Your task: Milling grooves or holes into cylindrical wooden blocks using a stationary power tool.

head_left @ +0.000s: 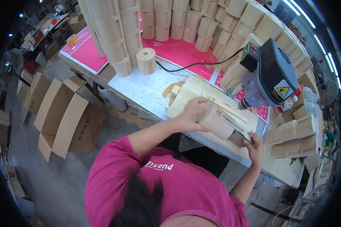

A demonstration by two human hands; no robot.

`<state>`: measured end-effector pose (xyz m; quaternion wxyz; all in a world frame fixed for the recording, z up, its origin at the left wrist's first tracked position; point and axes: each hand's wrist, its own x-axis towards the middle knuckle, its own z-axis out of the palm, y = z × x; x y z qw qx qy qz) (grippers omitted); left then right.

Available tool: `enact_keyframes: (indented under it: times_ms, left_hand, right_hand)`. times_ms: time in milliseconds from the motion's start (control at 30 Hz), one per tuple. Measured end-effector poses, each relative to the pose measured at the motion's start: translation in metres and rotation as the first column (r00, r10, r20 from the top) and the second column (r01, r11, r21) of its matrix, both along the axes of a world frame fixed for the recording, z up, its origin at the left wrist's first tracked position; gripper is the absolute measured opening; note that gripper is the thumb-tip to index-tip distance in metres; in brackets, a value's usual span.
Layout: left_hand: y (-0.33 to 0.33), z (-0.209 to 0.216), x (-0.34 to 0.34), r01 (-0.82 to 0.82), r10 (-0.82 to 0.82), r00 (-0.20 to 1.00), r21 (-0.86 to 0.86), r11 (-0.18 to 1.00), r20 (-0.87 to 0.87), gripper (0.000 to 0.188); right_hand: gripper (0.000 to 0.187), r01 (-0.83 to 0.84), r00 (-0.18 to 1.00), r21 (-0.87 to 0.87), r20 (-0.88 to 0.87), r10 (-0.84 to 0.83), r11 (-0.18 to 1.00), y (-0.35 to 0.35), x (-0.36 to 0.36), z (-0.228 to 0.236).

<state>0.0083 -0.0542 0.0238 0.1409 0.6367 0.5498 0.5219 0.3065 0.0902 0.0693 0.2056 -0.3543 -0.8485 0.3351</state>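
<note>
A pale wooden cylinder [216, 124] lies on its side on a wooden board [185, 100] at the table's front. My left hand [195, 114] grips its left end, fingers over the top and thumb on the near side. A thin, flat, dark-edged strip [233, 123] runs along the cylinder toward the right. My right hand [255, 146] pinches the strip's right end, beside a shadowed brownish part whose kind I cannot make out. Just beyond stands a bench drill [272, 72], its chuck [241, 105] above the board's far right side.
Tall stacks of wooden cylinders [206, 30] line the table's back. One cylinder with a hole in its end [146, 60] stands at the left. A black cable [193, 69] crosses to the drill. More cylinders [291, 130] lie at right; an open cardboard box [81, 126] sits on the floor.
</note>
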Motion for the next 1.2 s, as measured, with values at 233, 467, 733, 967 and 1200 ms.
enact_keyframes:
  times_ms: [233, 467, 733, 967, 1200]
  left_hand:
    - [-0.057, 0.097, -0.112, -0.196, 0.204, 0.952, -0.058, 0.979, 0.230, 0.035]
    - [-0.019, 0.109, -0.230, -0.638, 0.617, 0.719, 0.048, 0.768, -0.321, 0.034]
    - [0.001, 0.105, -0.256, -0.726, 0.638, 0.609, -0.007, 0.688, -0.472, 0.042]
    - [0.000, 0.104, -0.249, -0.712, 0.660, 0.599, 0.076, 0.698, -0.455, 0.040]
    - [-0.004, 0.089, -0.255, -0.678, 0.716, 0.588, 0.252, 0.690, -0.377, 0.043]
  right_hand:
    - [0.019, -0.006, 0.918, -0.471, -0.352, -0.181, 0.882, -0.048, 0.016, -0.007]
    - [0.017, -0.005, 0.908, -0.521, -0.360, -0.214, 0.854, -0.057, 0.007, -0.016]
    - [0.016, -0.003, 0.924, -0.494, -0.334, -0.186, 0.870, -0.058, 0.011, -0.014]
    - [0.017, -0.005, 0.922, -0.484, -0.341, -0.183, 0.875, -0.048, 0.005, -0.010]
    - [0.019, 0.029, 0.927, -0.539, -0.300, -0.224, 0.842, -0.042, 0.005, -0.013]
